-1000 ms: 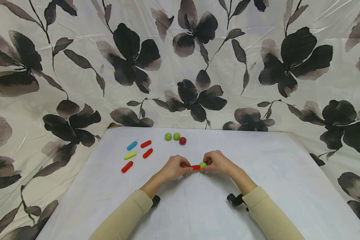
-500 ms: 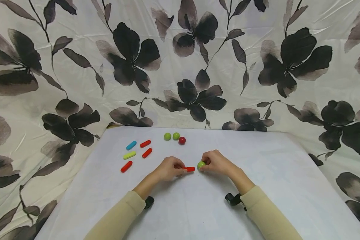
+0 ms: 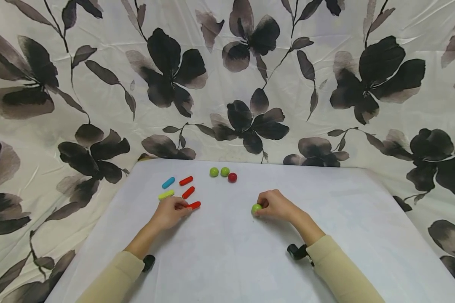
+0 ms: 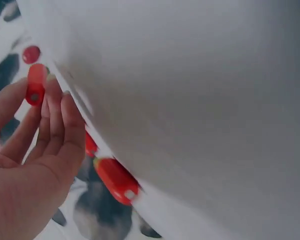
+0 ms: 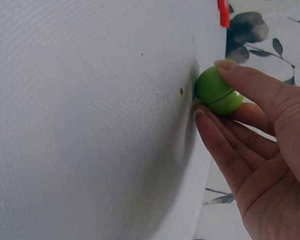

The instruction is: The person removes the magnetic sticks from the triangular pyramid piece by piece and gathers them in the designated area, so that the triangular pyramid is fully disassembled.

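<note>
My left hand [image 3: 170, 212] pinches a red rounded stick [image 3: 194, 205] between thumb and fingers, at the left of the white table. The left wrist view shows this stick [image 4: 36, 84] end-on in the fingertips. Two more red sticks [image 3: 188, 192] [image 3: 186, 180], a yellow-green stick [image 3: 166, 194] and a blue stick [image 3: 168, 182] lie just beyond that hand. Further right, my right hand [image 3: 277, 205] pinches a green ball [image 3: 256, 209] at the table surface. In the right wrist view a seam runs round the ball [image 5: 217, 92].
Two green balls [image 3: 214, 171] [image 3: 225, 171] and a dark red ball [image 3: 232, 177] sit near the table's back edge. A floral cloth [image 3: 307, 92] hangs behind the white tabletop [image 3: 227, 252]. Small dark specks [image 5: 181, 91] mark the surface near the right hand.
The left hand has drawn the red stick away from the green ball and carried it left toward the other sticks, now covering another red stick's spot. My right hand stays on the ball.
</note>
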Tool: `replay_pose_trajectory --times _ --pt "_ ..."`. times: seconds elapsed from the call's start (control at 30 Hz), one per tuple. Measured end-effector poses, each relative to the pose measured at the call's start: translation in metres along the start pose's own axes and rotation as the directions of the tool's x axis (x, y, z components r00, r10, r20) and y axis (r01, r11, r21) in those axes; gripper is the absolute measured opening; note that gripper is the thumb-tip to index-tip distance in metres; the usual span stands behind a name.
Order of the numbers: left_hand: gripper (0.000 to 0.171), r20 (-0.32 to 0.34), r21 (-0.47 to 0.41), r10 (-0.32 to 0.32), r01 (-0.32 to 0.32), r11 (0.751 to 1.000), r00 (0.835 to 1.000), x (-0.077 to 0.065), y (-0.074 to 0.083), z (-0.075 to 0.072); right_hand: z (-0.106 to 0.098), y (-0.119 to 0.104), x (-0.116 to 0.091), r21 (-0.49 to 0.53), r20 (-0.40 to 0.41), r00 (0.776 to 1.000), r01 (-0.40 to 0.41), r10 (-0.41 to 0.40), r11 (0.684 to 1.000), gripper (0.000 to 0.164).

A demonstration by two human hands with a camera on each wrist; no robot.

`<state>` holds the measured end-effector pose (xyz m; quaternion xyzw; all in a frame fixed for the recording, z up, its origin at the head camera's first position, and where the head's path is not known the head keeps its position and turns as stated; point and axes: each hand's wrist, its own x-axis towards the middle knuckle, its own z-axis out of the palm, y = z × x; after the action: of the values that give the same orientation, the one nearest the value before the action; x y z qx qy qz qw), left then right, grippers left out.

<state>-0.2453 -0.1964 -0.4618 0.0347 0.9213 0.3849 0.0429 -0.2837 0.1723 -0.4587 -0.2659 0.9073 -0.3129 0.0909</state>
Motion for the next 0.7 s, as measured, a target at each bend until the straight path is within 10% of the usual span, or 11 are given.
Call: replay_pose_trajectory --times 0.7 --pt "0.024 0.065 0.119 -0.085 0.077 0.990 0.994 0.001 -0.012 -0.016 -0.009 0.008 0.008 0.017 -0.101 0.995 -0.012 0.014 1.000 0.015"
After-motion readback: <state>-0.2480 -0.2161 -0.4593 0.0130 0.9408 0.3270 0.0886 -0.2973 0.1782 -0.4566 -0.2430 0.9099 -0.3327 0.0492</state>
